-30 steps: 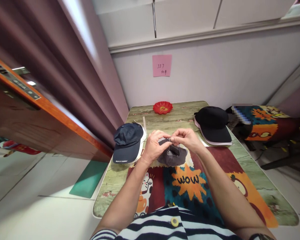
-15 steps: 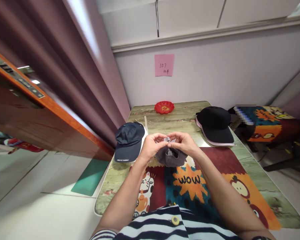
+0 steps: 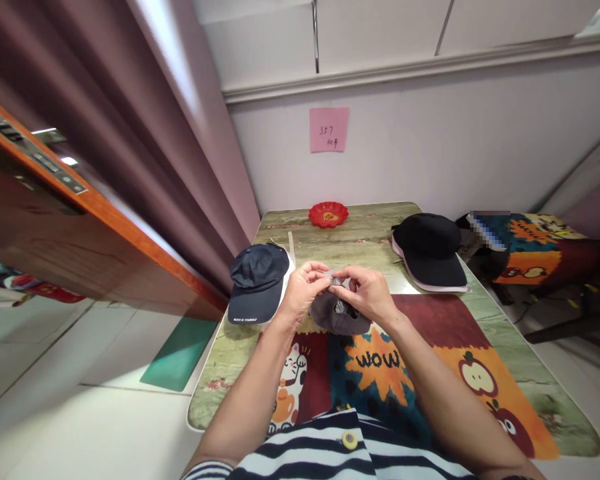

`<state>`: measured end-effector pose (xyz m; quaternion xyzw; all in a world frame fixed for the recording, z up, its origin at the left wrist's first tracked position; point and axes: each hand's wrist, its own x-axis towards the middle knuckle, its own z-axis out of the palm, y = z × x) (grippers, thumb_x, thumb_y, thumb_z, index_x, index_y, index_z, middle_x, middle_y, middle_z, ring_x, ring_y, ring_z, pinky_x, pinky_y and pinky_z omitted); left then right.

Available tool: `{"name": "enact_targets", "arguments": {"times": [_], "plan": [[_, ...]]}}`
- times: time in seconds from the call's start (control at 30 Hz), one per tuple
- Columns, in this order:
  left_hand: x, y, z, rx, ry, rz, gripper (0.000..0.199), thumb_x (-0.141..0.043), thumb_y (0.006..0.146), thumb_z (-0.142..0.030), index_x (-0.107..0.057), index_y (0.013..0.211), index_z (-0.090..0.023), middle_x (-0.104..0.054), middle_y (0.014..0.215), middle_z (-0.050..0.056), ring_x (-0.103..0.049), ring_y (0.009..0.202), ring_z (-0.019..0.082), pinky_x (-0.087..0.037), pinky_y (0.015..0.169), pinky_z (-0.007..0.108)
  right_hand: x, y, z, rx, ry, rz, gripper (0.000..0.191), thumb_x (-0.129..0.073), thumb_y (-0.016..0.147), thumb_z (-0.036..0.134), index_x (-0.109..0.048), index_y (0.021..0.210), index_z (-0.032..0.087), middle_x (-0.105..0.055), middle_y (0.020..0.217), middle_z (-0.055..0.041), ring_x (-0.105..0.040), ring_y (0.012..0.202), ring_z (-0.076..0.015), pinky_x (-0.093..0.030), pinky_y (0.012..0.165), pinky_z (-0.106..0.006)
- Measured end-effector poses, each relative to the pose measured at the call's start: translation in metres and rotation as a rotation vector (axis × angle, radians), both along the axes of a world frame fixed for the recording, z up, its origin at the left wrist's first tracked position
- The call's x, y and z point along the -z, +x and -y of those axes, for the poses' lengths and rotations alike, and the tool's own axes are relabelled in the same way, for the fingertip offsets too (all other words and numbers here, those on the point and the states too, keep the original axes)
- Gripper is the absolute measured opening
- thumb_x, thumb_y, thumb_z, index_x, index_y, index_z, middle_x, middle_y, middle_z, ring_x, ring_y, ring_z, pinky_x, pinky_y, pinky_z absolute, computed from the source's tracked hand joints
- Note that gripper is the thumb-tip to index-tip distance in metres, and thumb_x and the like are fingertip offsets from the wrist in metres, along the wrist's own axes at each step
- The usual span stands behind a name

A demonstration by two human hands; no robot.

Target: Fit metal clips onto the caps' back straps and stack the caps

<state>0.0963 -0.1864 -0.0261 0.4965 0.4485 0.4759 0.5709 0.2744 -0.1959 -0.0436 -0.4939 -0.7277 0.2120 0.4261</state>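
Observation:
A grey baseball cap (image 3: 343, 320) rests on the patterned mat, its back opening turned toward me. My left hand (image 3: 307, 290) pinches the cap's back strap between thumb and fingers. From the other side my right hand (image 3: 367, 293) also pinches the strap, close to its fastening. The fingertips of both hands nearly meet there and partly cover the strap. Just left of my left hand lies a dark navy cap (image 3: 257, 280) on top of a white one. Farther right a black cap (image 3: 430, 247) sits over a pale pink one.
The patterned mat (image 3: 445, 320) covers the front of the wood-look table (image 3: 280, 220). A red scalloped dish (image 3: 328, 215) stands at the table's back edge. On the wall is a pink note (image 3: 329, 130). A wooden door (image 3: 105, 227) and a curtain (image 3: 190, 133) flank the left side.
My right hand's fingers have shifted slightly at the strap, and its wrist has turned a little. The cap stays in about the same place.

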Motion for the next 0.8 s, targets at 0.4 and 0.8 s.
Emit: {"name": "enact_targets", "arguments": {"times": [0.4,0.8], "plan": [[0.0032,-0.0007,-0.0035,0.018,0.083,-0.175,0.028,-0.064,0.067,-0.018,-0.065,0.095,-0.016,-0.055,0.067,-0.005,-0.047,0.055,0.007,-0.034,0.054,0.020,-0.0007,-0.0003,0.0033,0.023,0.098,0.096,0.016,-0.075,0.081,0.030,-0.075,0.097,0.025,-0.071,0.082,-0.0022,-0.063,0.077,-0.0197,-0.043,0.073,-0.030],[0.0079,0.0035,-0.0053,-0.113,0.235,-0.387,0.019,-0.057,0.066,-0.015,-0.066,0.083,-0.017,-0.054,0.062,-0.004,-0.045,0.054,0.009,-0.033,0.052,0.021,-0.0026,-0.0061,0.0026,0.089,0.072,0.116,0.012,-0.078,0.074,0.029,-0.075,0.085,0.025,-0.076,0.081,-0.0025,-0.068,0.081,-0.0230,-0.043,0.082,-0.035]]}}
